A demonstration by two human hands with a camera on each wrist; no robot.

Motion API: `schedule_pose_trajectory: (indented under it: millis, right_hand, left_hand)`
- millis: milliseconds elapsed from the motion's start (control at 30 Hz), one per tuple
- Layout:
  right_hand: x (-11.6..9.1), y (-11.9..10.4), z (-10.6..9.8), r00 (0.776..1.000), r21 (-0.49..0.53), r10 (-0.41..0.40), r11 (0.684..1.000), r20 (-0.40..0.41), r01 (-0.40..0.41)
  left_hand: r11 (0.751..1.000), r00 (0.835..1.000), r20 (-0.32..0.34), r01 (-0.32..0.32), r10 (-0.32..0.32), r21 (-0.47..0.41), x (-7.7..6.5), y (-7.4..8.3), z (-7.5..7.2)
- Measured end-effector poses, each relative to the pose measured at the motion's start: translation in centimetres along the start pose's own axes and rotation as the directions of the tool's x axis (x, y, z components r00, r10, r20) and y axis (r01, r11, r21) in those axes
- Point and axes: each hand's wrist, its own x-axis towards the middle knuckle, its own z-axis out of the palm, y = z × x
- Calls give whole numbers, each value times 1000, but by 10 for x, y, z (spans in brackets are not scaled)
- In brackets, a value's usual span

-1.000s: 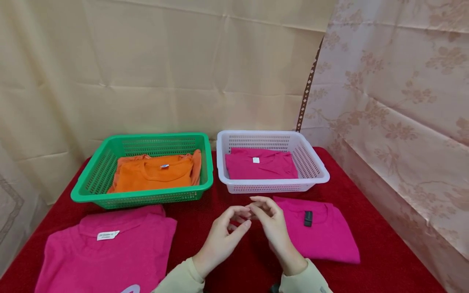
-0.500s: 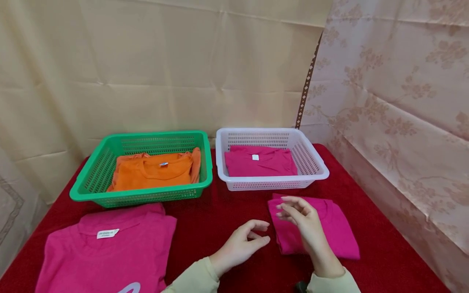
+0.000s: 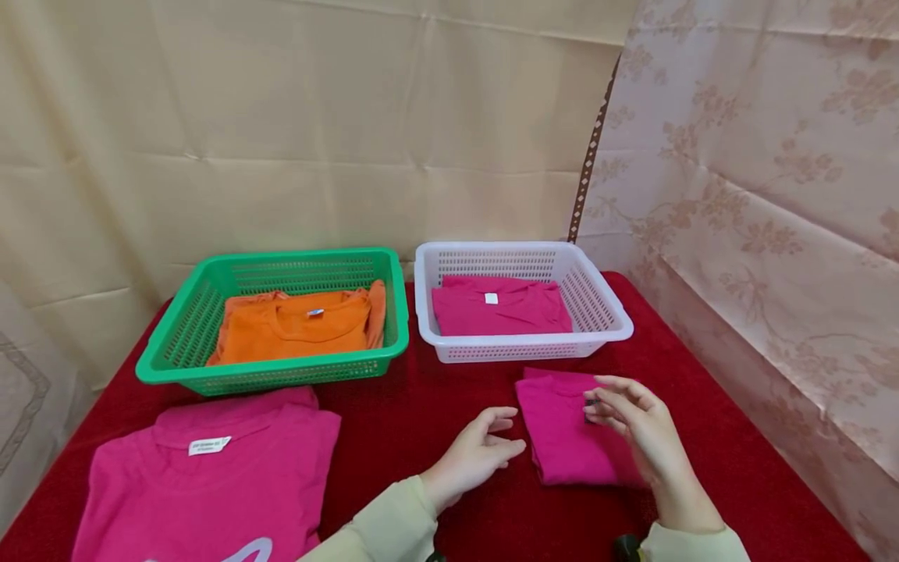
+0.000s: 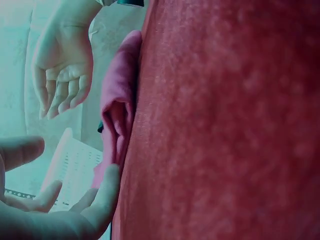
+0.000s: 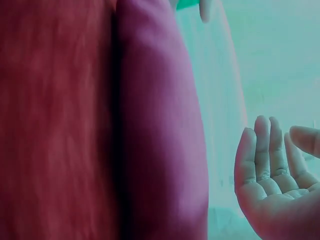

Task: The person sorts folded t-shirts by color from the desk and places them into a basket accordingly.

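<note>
A folded magenta T-shirt (image 3: 569, 441) lies on the red cloth at the right, its dark neck label partly behind my right fingers. Over its right part hovers my right hand (image 3: 642, 425), fingers loosely bent and holding nothing. My left hand (image 3: 474, 453) is just left of the shirt, fingers relaxed and apart, nothing in them. In the left wrist view the left hand's fingers (image 4: 102, 200) come right up to the shirt's folded edge (image 4: 117, 105). The right wrist view has the right palm (image 5: 275, 195) above the shirt's thick fold (image 5: 160, 125).
Another magenta T-shirt (image 3: 211, 484) with a white label lies at the left. Behind stand a green basket (image 3: 274, 375) with folded orange shirts and a white basket (image 3: 520, 351) with a folded magenta shirt. Curtains (image 3: 316, 117) hang behind the red-covered table (image 3: 428, 390).
Both hands have parted from near each other in the middle and moved right. My right hand is now over the right-hand T-shirt, my left beside its left edge.
</note>
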Motion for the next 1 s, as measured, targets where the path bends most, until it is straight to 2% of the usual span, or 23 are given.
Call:
schedule_pose_trajectory:
  millis: [167,367,633,833,1000]
  right_hand:
    - [3,1,-27,1000,47,10,999,2,-10]
    - [4,4,-58,1000,84,9,996,9,-10]
    - [4,10,-96,996,254,36,966,77,-55]
    - [4,19,-117,997,328,21,944,79,-46]
    - [3,29,-131,993,322,93,940,78,-114]
  left_hand:
    - [999,999,-30,34,-34,6,5,0,3]
    - [997,998,-6,70,-70,13,12,2,9]
    - [991,992,21,125,-125,-39,19,6,13]
    - [992,991,40,128,-128,-4,21,7,13]
    - [990,993,62,98,-105,101,20,7,16]
